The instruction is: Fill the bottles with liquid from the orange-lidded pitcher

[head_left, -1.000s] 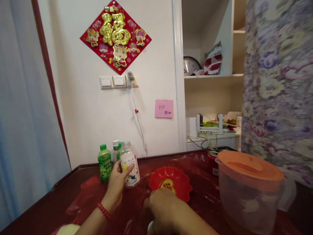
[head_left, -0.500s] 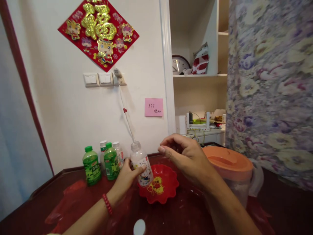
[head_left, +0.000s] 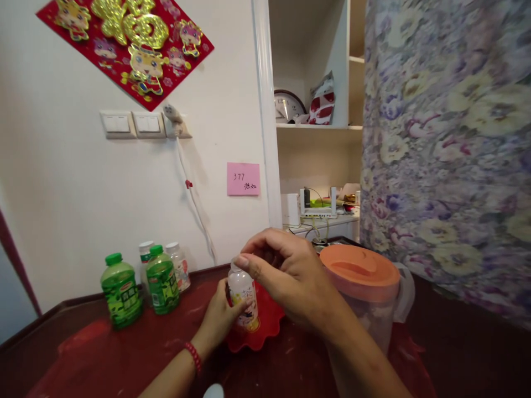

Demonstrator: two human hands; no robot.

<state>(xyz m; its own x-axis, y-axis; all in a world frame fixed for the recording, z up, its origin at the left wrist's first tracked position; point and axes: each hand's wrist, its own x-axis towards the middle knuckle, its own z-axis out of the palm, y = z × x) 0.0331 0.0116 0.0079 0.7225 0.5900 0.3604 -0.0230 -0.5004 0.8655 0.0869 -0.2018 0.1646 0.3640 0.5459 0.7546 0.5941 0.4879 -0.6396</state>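
My left hand (head_left: 224, 309) is wrapped round a clear plastic bottle (head_left: 240, 287) with printed writing and small pictures. The bottle stands roughly upright over a red scalloped plate (head_left: 265, 331). Over the bottle's mouth hovers my right hand (head_left: 288, 276), thumb and forefinger pinched together. What it pinches, if anything, is hidden, and the fingers cover part of the bottle's neck. A white bottle cap (head_left: 213, 392) lies near me on the table, cut off by the bottom edge of the view.
Two green-capped bottles (head_left: 121, 293) stand at the left, two white-capped bottles (head_left: 178, 265) behind them. To the right is a clear pitcher (head_left: 360, 309) with an orange lid. A white cable (head_left: 194, 207) hangs down the wall. A floral curtain (head_left: 448, 166) hangs at the right.
My right hand has come over the mouth of the bottle. The bottle is more upright and lower in the view. The camera has turned slightly right.
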